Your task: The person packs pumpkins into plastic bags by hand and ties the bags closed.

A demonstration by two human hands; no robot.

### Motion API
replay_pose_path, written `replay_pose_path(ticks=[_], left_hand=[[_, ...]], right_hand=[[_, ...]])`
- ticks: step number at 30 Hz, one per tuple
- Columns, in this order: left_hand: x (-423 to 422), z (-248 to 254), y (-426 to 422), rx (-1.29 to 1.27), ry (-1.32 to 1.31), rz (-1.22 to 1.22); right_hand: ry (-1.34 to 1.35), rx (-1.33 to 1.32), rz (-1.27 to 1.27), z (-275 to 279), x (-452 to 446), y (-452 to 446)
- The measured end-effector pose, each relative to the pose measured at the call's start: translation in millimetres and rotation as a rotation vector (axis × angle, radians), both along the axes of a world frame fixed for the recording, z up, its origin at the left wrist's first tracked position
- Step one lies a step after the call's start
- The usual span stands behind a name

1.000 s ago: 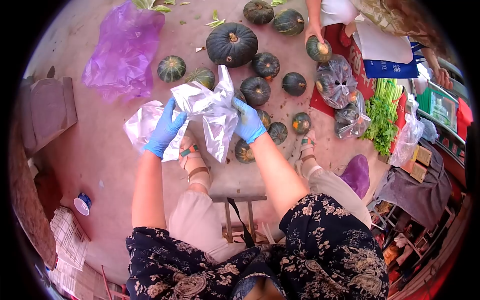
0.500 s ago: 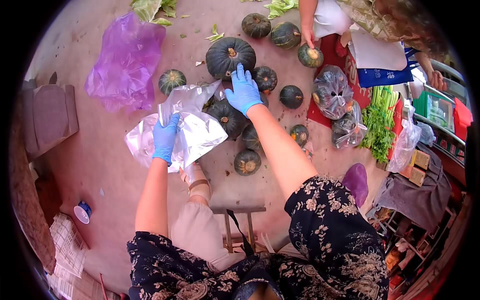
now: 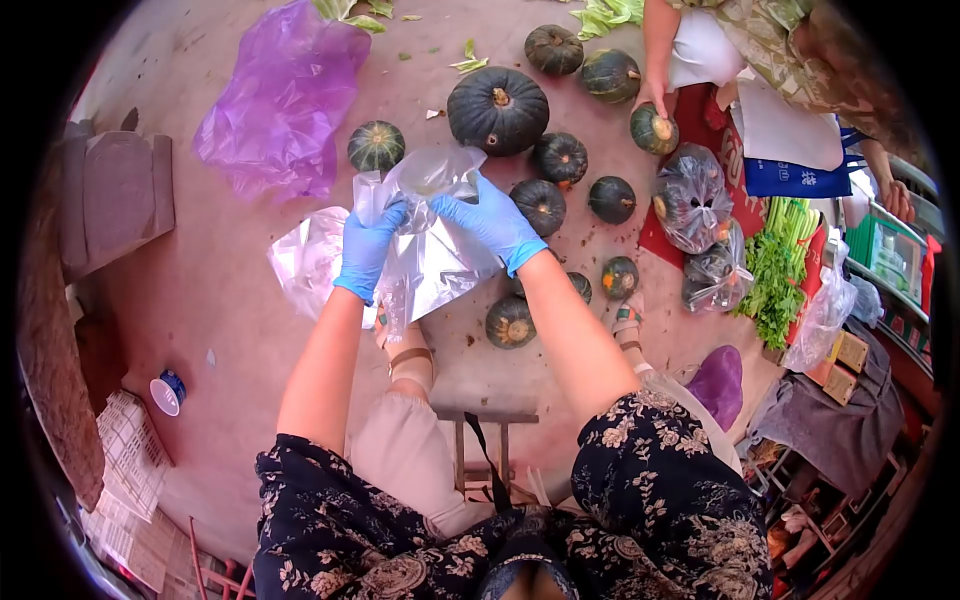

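Note:
Both of my hands wear blue gloves and hold a clear plastic bag (image 3: 435, 265) between them. My left hand (image 3: 368, 248) pinches its left side, and my right hand (image 3: 492, 222) grips its upper right edge. The bag's mouth looks partly spread at the top. Beyond it sits a large dark green pumpkin (image 3: 498, 112), with smaller ones around it, such as a striped pumpkin (image 3: 376, 147) and a dark one (image 3: 538, 207). A second clear bag (image 3: 308, 262) lies on the floor left of my left hand.
A purple bag (image 3: 285, 105) lies at upper left. Another person's hand (image 3: 655, 95) touches a small pumpkin (image 3: 654, 130). Bagged pumpkins (image 3: 692, 198) and celery (image 3: 780, 270) are at right. A tub (image 3: 168, 392) stands at lower left.
My right hand has come back from the large pumpkin to the bag and taken hold of its edge. The bag's top has been spread. The view has shifted slightly.

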State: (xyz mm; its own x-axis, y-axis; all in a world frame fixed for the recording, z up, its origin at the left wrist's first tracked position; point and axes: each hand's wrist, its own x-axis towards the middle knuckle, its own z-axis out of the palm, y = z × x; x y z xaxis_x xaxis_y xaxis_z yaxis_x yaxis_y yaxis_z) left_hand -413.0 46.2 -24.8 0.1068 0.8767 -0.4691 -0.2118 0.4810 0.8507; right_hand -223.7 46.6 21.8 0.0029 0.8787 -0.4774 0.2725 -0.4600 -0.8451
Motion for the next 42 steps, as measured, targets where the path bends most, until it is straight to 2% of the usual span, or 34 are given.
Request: replay_pose_path(ticks=[2, 5, 8, 9, 10, 12, 15, 18, 19, 22, 25, 26, 28, 29, 32, 33, 34, 36, 38, 40, 42], left_hand=[[-3, 1, -3, 0.033, -0.042, 0.027], [-18, -12, -3, -0.039, -0.143, 0.191], [-30, -11, -5, -0.121, -0.173, 0.221], [-31, -7, -5, -0.162, -0.188, 0.217], [-31, -4, -5, -0.182, -0.174, 0.199], [-32, 3, -2, -0.217, -0.146, 0.163], [-38, -10, -2, -0.184, -0.117, 0.148], [-47, -22, 1, -0.174, -0.105, 0.111], [-49, -25, 1, -0.178, -0.105, 0.087], [-42, -18, 3, -0.124, -0.044, 0.108], [-56, -33, 8, -0.129, 0.139, -0.012], [-55, -40, 8, 0.03, 0.385, 0.04], [-53, -53, 4, 0.35, 0.875, 0.141], [-40, 9, 9, 0.427, 1.151, 0.001], [-20, 49, 12, 0.729, 1.133, -0.002], [-17, 47, 11, 0.671, 0.946, -0.113], [-6, 46, 8, 0.511, 0.625, -0.152], [11, 52, -1, 0.193, 0.452, -0.384], [25, 47, -12, 0.127, 0.398, -0.482], [29, 37, -17, 0.065, 0.269, -0.453], [25, 25, -17, -0.021, 0.049, -0.389]], right_hand=[[-0.288, -0.159, 0.181, 0, 1, -11], [-0.409, -0.094, 0.159, -33, 12, -38], [0.127, -0.041, -0.236, -45, 18, -60], [0.359, -0.171, -0.379, -40, 23, -59], [0.556, -0.143, -0.42, -37, 28, -57], [1.232, -0.324, -0.653, -25, 32, -51], [1.222, -0.393, -0.532, -10, 37, -43], [0.961, -0.359, -0.312, -17, 39, -37], [0.695, -0.379, -0.241, -13, 38, -33], [0.306, -0.343, -0.133, -31, 38, -34], [0.21, -0.329, -0.161, -32, 39, -39], [0.165, -0.322, -0.158, -33, 39, -39], [0.241, -0.249, -0.239, -40, 35, -44], [0.281, -0.214, -0.281, -44, 32, -46], [0.49, -0.234, -0.429, -30, 15, -43], [0.562, -0.248, -0.41, -28, 13, -44], [0.549, -0.226, -0.381, -30, 11, -44], [0.519, -0.178, -0.323, -33, 6, -43], [0.46, -0.22, -0.305, -30, 1, -40], [0.372, -0.293, -0.322, -31, -5, -39], [0.427, -0.232, -0.384, -29, -5, -40]])
